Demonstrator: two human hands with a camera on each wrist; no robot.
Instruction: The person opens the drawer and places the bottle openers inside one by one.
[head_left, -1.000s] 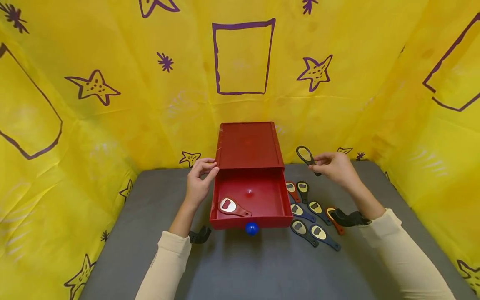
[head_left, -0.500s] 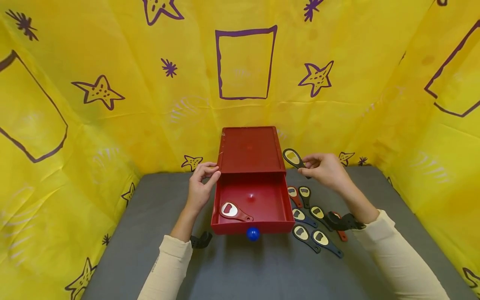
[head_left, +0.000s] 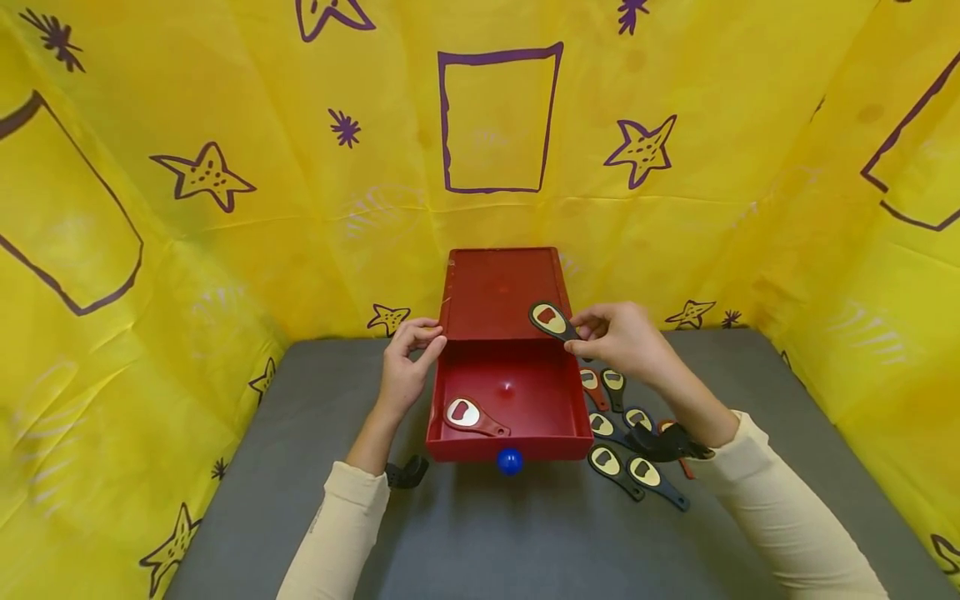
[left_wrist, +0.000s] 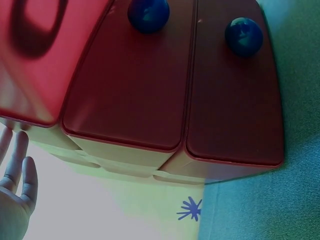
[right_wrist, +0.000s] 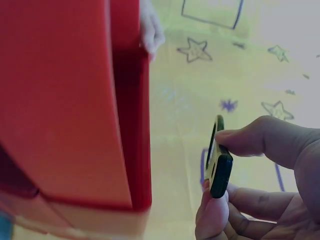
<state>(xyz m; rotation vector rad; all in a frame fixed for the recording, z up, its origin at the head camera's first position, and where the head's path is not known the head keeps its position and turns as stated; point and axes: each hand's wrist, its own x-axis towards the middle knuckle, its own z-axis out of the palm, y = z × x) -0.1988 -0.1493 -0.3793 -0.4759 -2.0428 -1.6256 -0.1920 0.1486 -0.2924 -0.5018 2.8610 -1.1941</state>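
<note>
A red drawer cabinet [head_left: 502, 292] stands with its top drawer [head_left: 468, 451] pulled out by a blue knob's [head_left: 510, 462] side. Inside that drawer lies a red bottle opener [head_left: 491, 428], near the front left. My left hand [head_left: 401, 379] touches the cabinet's upper left edge, its fingers [left_wrist: 30, 177] fairly straight in the left wrist view. Between thumb and fingers my right hand [head_left: 628, 340] pinches a black bottle opener [head_left: 551, 320] by its handle; its round head is in the air over the cabinet's right front. The right wrist view shows this opener [right_wrist: 220, 170] edge-on.
Several bottle openers [head_left: 647, 473] in red, blue and dark colours lie on the grey table [head_left: 480, 542] right of the cabinet, partly hidden by the right wrist strap [head_left: 663, 443]. Two shut drawers with blue knobs [left_wrist: 243, 36] sit below. Yellow patterned cloth [head_left: 337, 250] encloses the table.
My right hand has moved left with the black bottle opener, from right of the cabinet to above its right front edge. The left hand stays at the cabinet's left edge.
</note>
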